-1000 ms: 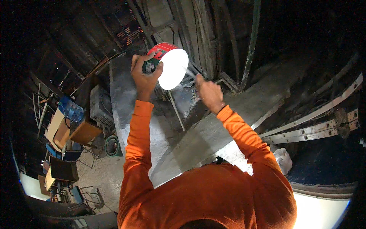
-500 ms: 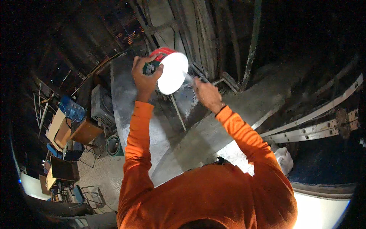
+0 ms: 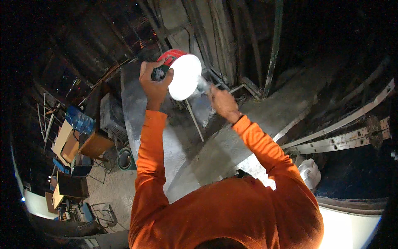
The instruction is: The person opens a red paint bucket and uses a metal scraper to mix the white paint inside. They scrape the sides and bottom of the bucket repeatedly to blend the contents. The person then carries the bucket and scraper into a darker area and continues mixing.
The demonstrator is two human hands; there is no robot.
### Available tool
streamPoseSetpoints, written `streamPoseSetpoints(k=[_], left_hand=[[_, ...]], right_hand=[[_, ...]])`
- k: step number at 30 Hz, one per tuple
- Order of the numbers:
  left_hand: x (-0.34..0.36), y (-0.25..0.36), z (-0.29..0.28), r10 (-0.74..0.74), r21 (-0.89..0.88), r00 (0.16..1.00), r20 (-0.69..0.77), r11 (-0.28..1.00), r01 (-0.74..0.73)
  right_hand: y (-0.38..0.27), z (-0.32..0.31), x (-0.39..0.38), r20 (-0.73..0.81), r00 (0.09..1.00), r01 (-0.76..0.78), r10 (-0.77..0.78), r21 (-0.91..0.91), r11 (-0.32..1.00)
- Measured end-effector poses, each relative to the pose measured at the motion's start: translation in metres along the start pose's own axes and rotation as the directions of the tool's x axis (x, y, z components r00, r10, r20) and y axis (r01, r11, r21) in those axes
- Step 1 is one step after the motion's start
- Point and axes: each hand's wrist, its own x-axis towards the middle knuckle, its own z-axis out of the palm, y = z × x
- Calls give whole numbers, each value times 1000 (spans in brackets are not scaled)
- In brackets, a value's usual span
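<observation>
My left hand (image 3: 154,86) grips a short, round red-and-green tub (image 3: 171,54) by its side, thumb near the rim. The tub is tilted so that its bright white round face (image 3: 185,77) points my way. Glare hides whether that face is a lid or the inside. My right hand (image 3: 225,103) is closed beside the tub's right edge. From its fingers a pale, blurred tool (image 3: 203,84) reaches to the lower right of the white face. The tool's exact kind cannot be made out.
A thin rod (image 3: 193,120) slants below the tub, over the grey concrete surface. To the left are a blue water bottle (image 3: 79,120), a grey crate (image 3: 112,117), a bucket (image 3: 125,159) and chairs. On the right lie a metal ladder (image 3: 340,141) and a white sack (image 3: 309,174).
The tub and my left hand have shifted slightly left and up. My right hand has moved a little left with the tool, staying near the tub's edge.
</observation>
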Motion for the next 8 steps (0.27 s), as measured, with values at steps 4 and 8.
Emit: streamPoseSetpoints(k=[4, 8], left_hand=[[1, -3, 8, 32, 61, 997, 75, 997, -37], [-13, -10, -2, -26, 9, 997, 68, 1000, 25]], right_hand=[[-35, 41, -27, -61, 934, 351, -352, 341, 872], [10, 11, 12, 185, 982, -55, 28, 143, 988]])
